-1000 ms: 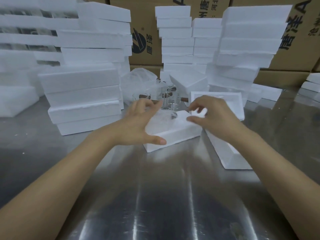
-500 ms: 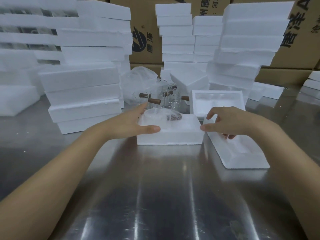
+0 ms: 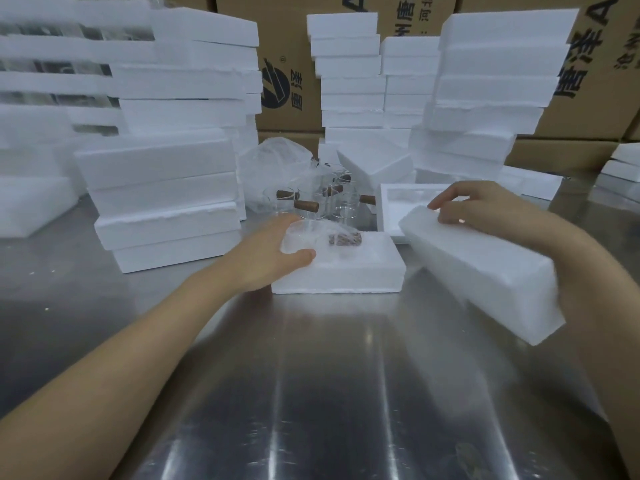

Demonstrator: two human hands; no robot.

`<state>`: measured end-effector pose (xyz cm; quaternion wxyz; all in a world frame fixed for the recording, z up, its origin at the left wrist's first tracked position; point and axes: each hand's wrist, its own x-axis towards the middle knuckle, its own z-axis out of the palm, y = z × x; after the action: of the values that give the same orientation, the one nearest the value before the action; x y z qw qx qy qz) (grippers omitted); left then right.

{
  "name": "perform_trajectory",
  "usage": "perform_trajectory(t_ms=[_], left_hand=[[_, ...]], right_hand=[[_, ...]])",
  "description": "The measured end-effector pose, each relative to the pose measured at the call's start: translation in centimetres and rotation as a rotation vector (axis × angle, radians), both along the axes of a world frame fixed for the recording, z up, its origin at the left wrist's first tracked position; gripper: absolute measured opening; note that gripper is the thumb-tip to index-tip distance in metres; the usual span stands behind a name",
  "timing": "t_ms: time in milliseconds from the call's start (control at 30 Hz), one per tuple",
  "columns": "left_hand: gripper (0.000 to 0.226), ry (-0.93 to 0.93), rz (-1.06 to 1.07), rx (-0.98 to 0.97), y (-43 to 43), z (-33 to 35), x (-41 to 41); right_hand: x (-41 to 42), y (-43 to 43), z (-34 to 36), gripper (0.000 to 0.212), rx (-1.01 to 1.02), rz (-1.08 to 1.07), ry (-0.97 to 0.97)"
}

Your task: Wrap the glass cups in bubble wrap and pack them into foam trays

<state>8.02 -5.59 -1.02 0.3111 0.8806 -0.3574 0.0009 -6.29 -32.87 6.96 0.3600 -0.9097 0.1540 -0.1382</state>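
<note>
Head view, steel table [image 3: 329,393], contents listed front to back.

Foam tray [image 3: 346,275], lying flat at table centre: holds one wrapped cup [image 3: 320,239], clear bubble wrap around it, its brown handle showing through the wrap at the right side. The cup sits in the tray's recess and stands a little above the rim.

Left hand [image 3: 273,258]: rests against the tray's left end, fingers fairly straight along the far side of the wrapped cup, thumb laid flat on the tray's top edge; nothing pinched.

Foam lid [image 3: 485,271], a second foam piece, tilted and lifted off the table just right of the tray; somewhat blurred.

Right hand [image 3: 485,209]: holds the lid at its far upper edge, fingers curled over it.

Open foam tray [image 3: 389,209], behind the lid: recess visible, contents cannot be told.

Bare glass cups [image 3: 311,206], several, with brown wooden handles, standing behind the filled tray.

Plastic bag [image 3: 273,168], clear, crumpled, just behind the cups.

Foam stacks [image 3: 162,188], left, centre and right, many layers high.

Cardboard boxes [image 3: 595,98], printed, along the back.
</note>
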Motion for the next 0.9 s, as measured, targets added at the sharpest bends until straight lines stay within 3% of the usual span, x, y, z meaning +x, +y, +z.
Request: perform_trajectory(t_ms=[100,233,333,400,500,567,667,767,900], left_hand=[[0.076,-0.011,-0.007,0.031,0.0,0.1,0.1],[0.099,-0.044,-0.010,0.013,0.4,0.7,0.0],[0.073,-0.162,0.006,-0.264,0.1,1.4,-0.4],[0.058,-0.159,-0.004,-0.451,-0.4,1.9,-1.0],[0.065,0.096,0.000,-0.712,-1.3,2.7,-1.9],[0.067,0.218,0.052,-0.778,-1.6,3.2,-2.0],[0.048,0.261,0.135,-0.736,-1.6,3.4,-1.8],[0.060,0.328,0.170,-0.646,-1.1,3.2,-1.7],[0.040,0.411,0.265,-0.630,-0.5,3.2,-1.2]], right_hand=[[0.0,0.1,0.9,0.021,0.165,0.078,-0.087],[-0.2,0.6,0.2,0.038,0.821,0.165,-0.464],[0.1,0.7,-0.4,0.063,1.028,0.273,-0.644],[0.7,1.6,-0.8,0.069,1.011,0.343,-0.659],[1.7,3.0,-2.3,0.063,0.947,0.367,-0.647],[2.2,3.2,-3.0,0.060,0.975,0.390,-0.625],[2.5,3.0,-2.8,0.032,1.031,0.339,-0.516],[2.9,3.0,-3.5,0.036,0.708,0.160,-0.318],[3.1,3.6,-4.9,0.037,0.337,0.027,-0.183]])
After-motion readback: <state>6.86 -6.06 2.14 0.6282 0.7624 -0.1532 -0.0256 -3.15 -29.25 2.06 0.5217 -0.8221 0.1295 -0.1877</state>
